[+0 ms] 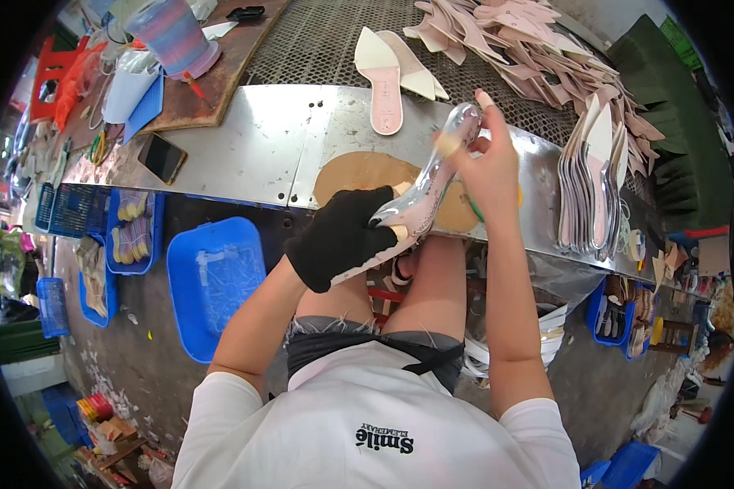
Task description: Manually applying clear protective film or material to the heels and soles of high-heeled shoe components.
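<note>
A long, shiny insole [422,196], pale pink under what looks like clear plastic film, is held tilted above the metal table edge, its narrower end pointing away to the right. My left hand [341,235], in a black fingerless glove, is closed round its wider near part. At the far end, my right hand [491,167] grips it with the thumb across the top and the index finger raised; the fingers are slightly blurred. Pale covers sit on some fingertips. Beneath lies a brown oval pad [359,173], partly hidden by my hands and the insole.
Two pale insoles [386,98] lie beyond my hands, with a large heap [530,49] behind. Stacked insoles [587,187] stand at right. A phone [162,158] rests on the left tabletop. Below are a blue basin [179,285] and a filled blue crate [134,265].
</note>
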`<state>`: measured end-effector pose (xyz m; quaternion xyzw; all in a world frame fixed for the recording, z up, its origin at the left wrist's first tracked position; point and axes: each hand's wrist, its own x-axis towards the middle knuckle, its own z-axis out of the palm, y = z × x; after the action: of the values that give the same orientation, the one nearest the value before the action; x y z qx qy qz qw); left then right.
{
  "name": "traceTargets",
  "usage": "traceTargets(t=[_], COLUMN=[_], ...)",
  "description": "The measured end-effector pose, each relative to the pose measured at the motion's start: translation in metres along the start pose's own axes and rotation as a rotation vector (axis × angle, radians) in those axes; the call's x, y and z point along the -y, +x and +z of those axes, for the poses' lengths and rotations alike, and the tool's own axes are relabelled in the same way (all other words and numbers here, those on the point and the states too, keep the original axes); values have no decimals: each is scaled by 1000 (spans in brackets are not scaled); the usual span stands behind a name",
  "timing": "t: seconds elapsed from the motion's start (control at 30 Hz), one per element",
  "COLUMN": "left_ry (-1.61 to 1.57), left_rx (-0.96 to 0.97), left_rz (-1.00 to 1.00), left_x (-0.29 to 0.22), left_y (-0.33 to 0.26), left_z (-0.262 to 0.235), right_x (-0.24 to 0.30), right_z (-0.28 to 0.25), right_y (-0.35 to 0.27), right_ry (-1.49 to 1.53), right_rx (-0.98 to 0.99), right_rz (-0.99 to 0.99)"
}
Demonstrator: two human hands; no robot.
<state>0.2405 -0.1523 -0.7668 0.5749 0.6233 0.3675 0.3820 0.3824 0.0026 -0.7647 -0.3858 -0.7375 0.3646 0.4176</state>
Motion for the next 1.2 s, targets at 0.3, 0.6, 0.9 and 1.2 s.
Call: traceTargets(t=[0.3,0.6,0.9,1.2], left_ry=[-317,-554,-706,-1415], left_rx=[69,69,46,215], left_rz=[-56,-87,-95,-238], left_x=[10,9,3,16], left_y=[-6,-17,-26,-13], left_z=[-2,0,-4,-24], right_x=[18,4,8,38], right_z=[-25,-36,-38,-18], right_y=[22,40,19,-22], right_ry=[-17,131,423,-391], right_rx=[35,277,402,122], right_rz=[-53,-82,162,-751])
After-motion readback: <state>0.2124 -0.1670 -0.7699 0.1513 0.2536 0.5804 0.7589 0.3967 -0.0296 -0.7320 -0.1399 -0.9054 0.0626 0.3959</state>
